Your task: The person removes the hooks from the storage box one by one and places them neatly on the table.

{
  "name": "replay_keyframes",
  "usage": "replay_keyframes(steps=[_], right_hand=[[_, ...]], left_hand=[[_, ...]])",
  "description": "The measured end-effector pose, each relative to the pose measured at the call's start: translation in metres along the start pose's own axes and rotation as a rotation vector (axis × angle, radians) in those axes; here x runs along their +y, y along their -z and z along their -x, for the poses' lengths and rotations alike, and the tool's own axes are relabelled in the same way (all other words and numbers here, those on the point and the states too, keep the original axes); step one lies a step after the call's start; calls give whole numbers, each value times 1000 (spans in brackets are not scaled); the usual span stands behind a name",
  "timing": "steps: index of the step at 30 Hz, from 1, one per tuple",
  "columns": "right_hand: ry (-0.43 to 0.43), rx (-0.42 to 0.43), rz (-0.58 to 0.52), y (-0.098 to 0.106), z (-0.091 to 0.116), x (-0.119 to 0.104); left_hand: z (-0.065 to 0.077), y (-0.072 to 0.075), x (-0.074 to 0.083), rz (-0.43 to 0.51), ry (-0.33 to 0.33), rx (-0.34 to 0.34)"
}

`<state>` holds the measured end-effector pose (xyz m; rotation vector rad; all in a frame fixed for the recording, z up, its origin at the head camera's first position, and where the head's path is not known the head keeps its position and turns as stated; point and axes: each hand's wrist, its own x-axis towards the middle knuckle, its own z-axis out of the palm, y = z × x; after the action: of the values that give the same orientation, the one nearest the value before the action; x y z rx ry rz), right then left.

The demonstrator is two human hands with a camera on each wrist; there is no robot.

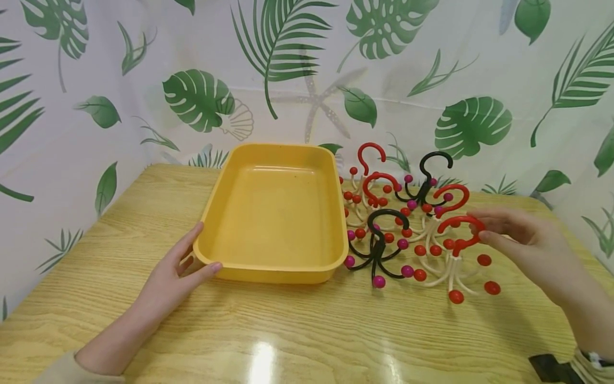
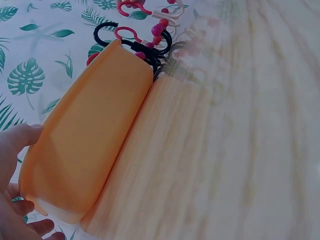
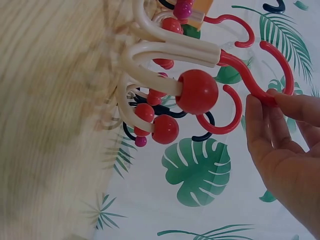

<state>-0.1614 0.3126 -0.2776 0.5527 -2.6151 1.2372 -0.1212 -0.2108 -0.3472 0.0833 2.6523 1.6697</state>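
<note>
A deep yellow plastic tray [image 1: 275,273] stands on the wooden table, with nothing in it. My left hand [image 1: 165,277] holds its near left corner, thumb at the front rim and fingers along the left side; the left wrist view shows the thumb over the rim. To the right, my right hand [image 1: 532,242] pinches the red hook of a white multi-arm hanger [image 3: 200,54] between thumb and fingers. That hanger is upright, its curved arms tipped with red balls. Whether its arms touch the table is unclear.
Several similar hangers crowd the tray's right side: a near black one [image 1: 379,248] with magenta balls, another black one [image 1: 424,189] behind, and more white ones with red hooks. A leaf-printed cloth [image 1: 297,106] hangs along the table's back.
</note>
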Motion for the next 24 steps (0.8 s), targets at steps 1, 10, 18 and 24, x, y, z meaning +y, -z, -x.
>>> replay_keyframes(steps=[1, 10, 18, 24], right_hand=[[-7, -4, 2, 0, 0, 1], [-56, -13, 30, 0, 2, 3], [-71, -27, 18, 2, 6, 5], [-96, -28, 25, 4, 9, 7]], left_hand=[[0, 0, 0, 1, 0, -1], [0, 0, 2, 8, 12, -9], [0, 0, 2, 8, 16, -15], [1, 1, 2, 4, 20, -14]])
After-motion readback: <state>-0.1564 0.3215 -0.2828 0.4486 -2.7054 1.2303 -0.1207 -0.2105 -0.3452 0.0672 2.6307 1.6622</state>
